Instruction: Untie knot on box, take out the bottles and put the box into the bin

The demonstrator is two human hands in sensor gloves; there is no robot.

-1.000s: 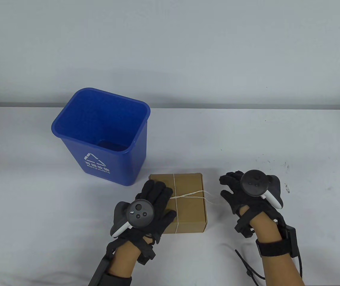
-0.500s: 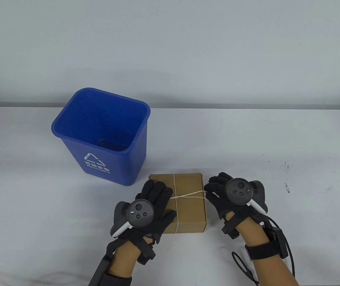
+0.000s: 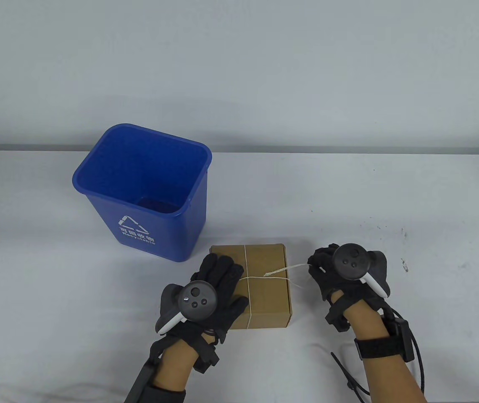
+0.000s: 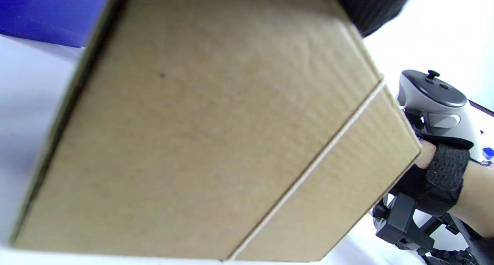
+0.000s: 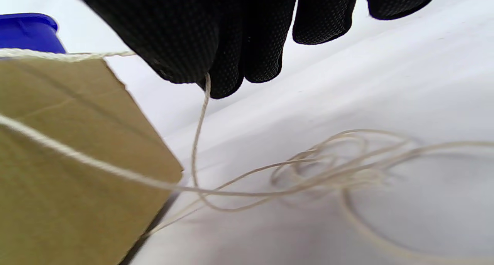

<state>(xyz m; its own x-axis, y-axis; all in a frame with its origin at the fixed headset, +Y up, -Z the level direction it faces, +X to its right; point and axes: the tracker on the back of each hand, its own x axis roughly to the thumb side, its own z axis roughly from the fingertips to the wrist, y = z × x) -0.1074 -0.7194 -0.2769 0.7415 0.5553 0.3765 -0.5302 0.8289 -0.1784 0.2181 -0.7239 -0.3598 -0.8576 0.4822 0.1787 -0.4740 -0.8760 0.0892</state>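
Observation:
A brown cardboard box (image 3: pixel 264 294) lies shut on the table, bound crosswise with pale string (image 3: pixel 246 260). My left hand (image 3: pixel 218 277) lies flat on the box's left half, fingers straight, pressing it down. My right hand (image 3: pixel 321 262) is just right of the box and pinches a strand of string (image 5: pixel 200 114) between thumb and fingers. That strand runs taut from the knot area (image 3: pixel 271 274) to the hand. More loose string (image 5: pixel 339 161) coils on the table under the right hand. The box's side (image 4: pixel 216 141) fills the left wrist view. No bottles are visible.
A blue recycling bin (image 3: pixel 147 191) stands open and upright behind and left of the box, close to its far left corner. A black cable (image 3: pixel 411 361) trails from my right wrist. The white table (image 3: pixel 390 193) stretches behind and to the right.
My right hand moved in to the box's right edge, took hold of the string, then pulled away to the right, drawing a strand out from the knot. The left hand stayed put.

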